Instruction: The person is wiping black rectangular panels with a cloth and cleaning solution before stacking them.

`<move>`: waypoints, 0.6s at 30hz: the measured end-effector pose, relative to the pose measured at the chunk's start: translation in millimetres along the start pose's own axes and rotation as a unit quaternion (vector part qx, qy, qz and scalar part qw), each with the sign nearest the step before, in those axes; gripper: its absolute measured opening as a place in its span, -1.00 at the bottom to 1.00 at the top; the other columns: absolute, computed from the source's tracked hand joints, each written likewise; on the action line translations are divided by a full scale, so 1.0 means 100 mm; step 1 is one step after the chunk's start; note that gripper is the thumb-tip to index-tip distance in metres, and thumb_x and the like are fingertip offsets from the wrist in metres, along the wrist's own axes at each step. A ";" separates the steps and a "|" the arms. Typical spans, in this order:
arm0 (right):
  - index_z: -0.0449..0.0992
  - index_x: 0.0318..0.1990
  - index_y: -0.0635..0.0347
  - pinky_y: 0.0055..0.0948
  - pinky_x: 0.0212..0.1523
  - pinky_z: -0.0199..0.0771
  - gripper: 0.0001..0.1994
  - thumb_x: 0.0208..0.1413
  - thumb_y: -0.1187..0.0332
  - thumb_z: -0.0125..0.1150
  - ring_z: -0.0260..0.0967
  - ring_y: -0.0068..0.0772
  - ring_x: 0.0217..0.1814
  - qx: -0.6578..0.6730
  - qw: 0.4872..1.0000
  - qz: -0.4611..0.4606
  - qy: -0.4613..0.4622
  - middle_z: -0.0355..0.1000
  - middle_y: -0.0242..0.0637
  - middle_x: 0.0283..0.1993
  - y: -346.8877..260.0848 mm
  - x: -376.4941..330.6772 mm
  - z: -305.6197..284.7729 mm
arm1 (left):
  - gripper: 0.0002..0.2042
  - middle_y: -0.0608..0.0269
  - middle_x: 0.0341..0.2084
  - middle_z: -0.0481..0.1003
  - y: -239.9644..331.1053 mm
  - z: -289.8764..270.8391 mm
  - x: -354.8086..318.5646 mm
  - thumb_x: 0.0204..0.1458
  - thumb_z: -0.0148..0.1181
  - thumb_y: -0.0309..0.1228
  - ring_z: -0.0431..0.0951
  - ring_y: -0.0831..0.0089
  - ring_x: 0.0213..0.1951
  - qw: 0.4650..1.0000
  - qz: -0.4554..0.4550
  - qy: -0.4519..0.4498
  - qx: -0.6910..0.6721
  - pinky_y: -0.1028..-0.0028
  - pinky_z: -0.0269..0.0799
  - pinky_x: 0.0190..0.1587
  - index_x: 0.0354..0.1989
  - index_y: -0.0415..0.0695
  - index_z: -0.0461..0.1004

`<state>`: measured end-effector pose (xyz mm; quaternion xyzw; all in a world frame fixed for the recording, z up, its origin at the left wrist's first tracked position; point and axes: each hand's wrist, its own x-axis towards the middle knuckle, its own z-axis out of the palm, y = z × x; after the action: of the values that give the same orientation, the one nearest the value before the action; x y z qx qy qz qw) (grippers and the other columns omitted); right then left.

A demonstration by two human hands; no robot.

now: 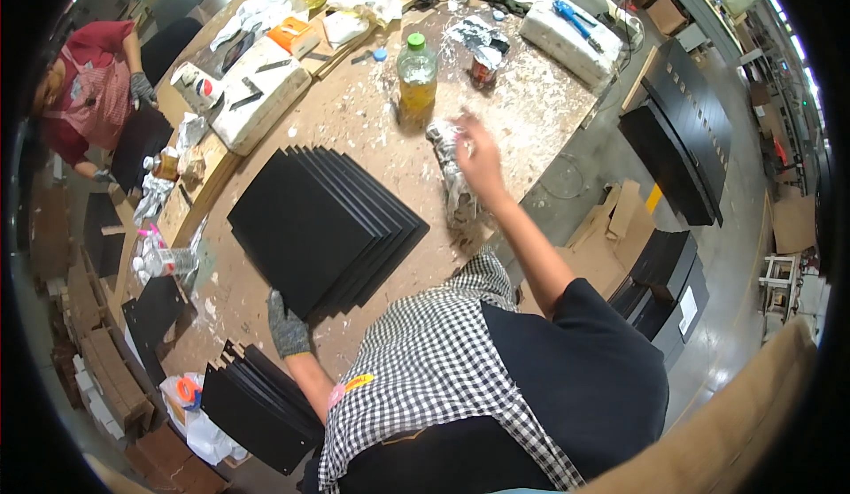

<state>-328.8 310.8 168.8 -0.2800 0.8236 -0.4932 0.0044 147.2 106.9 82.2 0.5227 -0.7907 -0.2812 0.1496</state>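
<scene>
A fanned stack of flat black panels [305, 228] lies on the paint-stained worktable [354, 127]. My left hand [289, 326], in a grey knit glove, grips the near left edge of the stack, its fingertips partly hidden there. My right hand [481, 158] is bare, its fingers curled and somewhat blurred. It is right beside a crumpled, grey-and-white stained bundle [450, 171], perhaps cloth; whether the fingers hold it is not clear. Just beyond stands a clear bottle [416, 82] of yellow liquid with a green cap, and a small stained can [483, 71].
More black panels [257, 401] stand at the near left. White blocks [257, 96] [571, 38] sit at the far table edges, the right one bearing a blue tool [575, 20]. A co-worker [97, 96] sits across at the left. Black boards [677, 131] and cardboard [611, 237] are at the right.
</scene>
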 end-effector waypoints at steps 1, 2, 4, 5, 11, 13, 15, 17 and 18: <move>0.53 0.07 0.19 -0.19 0.22 0.39 -0.69 0.17 0.52 0.10 0.33 -0.02 0.34 -0.008 0.999 -0.005 0.041 0.40 0.00 0.23 0.13 0.29 -0.14 | -0.64 -0.03 0.15 0.46 -0.05 0.00 0.01 0.16 0.15 -0.51 0.43 0.10 0.19 1.000 0.000 0.000 -0.004 0.26 0.27 0.31 0.16 -0.23 0.46; 0.54 0.05 0.18 -0.18 0.17 0.42 -0.71 0.17 0.51 0.09 0.37 -0.02 0.29 -0.015 0.996 -0.010 0.082 0.44 0.00 0.17 0.25 0.58 -0.30 | -0.67 -0.02 0.16 0.46 -0.12 -0.01 0.01 0.17 0.15 -0.51 0.43 0.07 0.18 0.999 -0.002 -0.001 -0.047 0.26 0.27 0.31 0.12 -0.23 0.48; 0.56 0.02 0.16 -0.19 0.07 0.47 -0.71 0.15 0.51 0.08 0.47 -0.03 0.10 -0.043 0.988 0.024 0.146 0.48 -0.03 0.05 0.79 1.11 -0.47 | -0.70 -0.01 0.16 0.46 -0.40 -0.11 0.03 0.18 0.14 -0.50 0.42 0.05 0.18 0.996 -0.004 0.001 -0.092 0.26 0.27 0.32 0.09 -0.24 0.50; 0.56 0.02 0.14 -0.19 0.05 0.47 -0.69 0.13 0.53 0.08 0.48 -0.04 0.02 -0.089 0.984 0.022 0.156 0.49 -0.05 0.00 1.01 1.36 -0.49 | -0.70 0.00 0.16 0.45 -0.68 -0.22 -0.03 0.17 0.15 -0.49 0.41 0.01 0.18 0.992 0.092 -0.009 0.086 0.25 0.25 0.32 0.09 -0.22 0.50; 0.59 0.05 0.05 -0.18 0.03 0.47 -0.63 0.02 0.42 0.30 0.52 -0.08 -0.04 -0.264 0.959 0.022 0.106 0.56 -0.11 -0.06 2.15 2.32 -0.68 | -0.61 0.03 0.13 0.46 -0.06 -0.56 0.00 0.19 0.13 -0.58 0.48 0.18 0.08 0.996 0.075 0.017 0.053 0.31 0.45 0.17 0.20 -0.27 0.33; 0.55 0.11 0.05 -0.17 0.08 0.46 -0.49 -0.08 0.30 0.47 0.50 0.02 0.02 -0.281 0.956 -0.042 0.072 0.56 -0.09 -0.01 2.21 2.51 -0.60 | -0.56 0.05 0.10 0.45 -0.01 -0.55 -0.05 0.20 0.12 -0.64 0.50 0.39 0.01 0.912 -0.154 0.082 -0.371 0.45 0.58 0.00 0.24 -0.36 0.21; 0.55 0.12 0.05 -0.18 0.09 0.45 -0.48 -0.07 0.28 0.47 0.49 0.02 0.04 -0.291 0.957 -0.003 0.013 0.55 -0.08 0.01 2.15 2.59 -0.59 | -0.57 0.05 0.09 0.46 0.03 -0.57 -0.05 0.19 0.13 -0.64 0.51 0.37 0.01 0.884 -0.188 0.095 -0.418 0.43 0.57 0.01 0.23 -0.36 0.22; 0.54 0.17 0.03 -0.20 0.06 0.47 -0.43 -0.09 0.25 0.49 0.51 0.01 0.04 -0.300 0.952 -0.017 -0.055 0.56 -0.06 0.00 2.24 2.69 -0.59 | -0.57 0.04 0.08 0.46 0.04 -0.54 -0.04 0.19 0.13 -0.63 0.51 0.36 0.01 0.850 -0.221 0.108 -0.465 0.41 0.57 0.03 0.23 -0.35 0.24; 0.54 0.17 0.03 -0.20 0.06 0.47 -0.43 -0.09 0.25 0.49 0.51 0.01 0.04 -0.299 0.952 -0.018 -0.058 0.56 -0.06 0.00 2.23 2.70 -0.58 | -0.56 0.05 0.08 0.46 0.03 -0.51 -0.03 0.17 0.14 -0.64 0.51 0.35 0.01 0.885 -0.180 0.087 -0.420 0.41 0.56 0.05 0.22 -0.35 0.24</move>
<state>-675.0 311.7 89.8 -0.3111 0.9265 -0.2075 -0.0410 173.3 96.2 125.1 0.5668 -0.4745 -0.5624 0.3706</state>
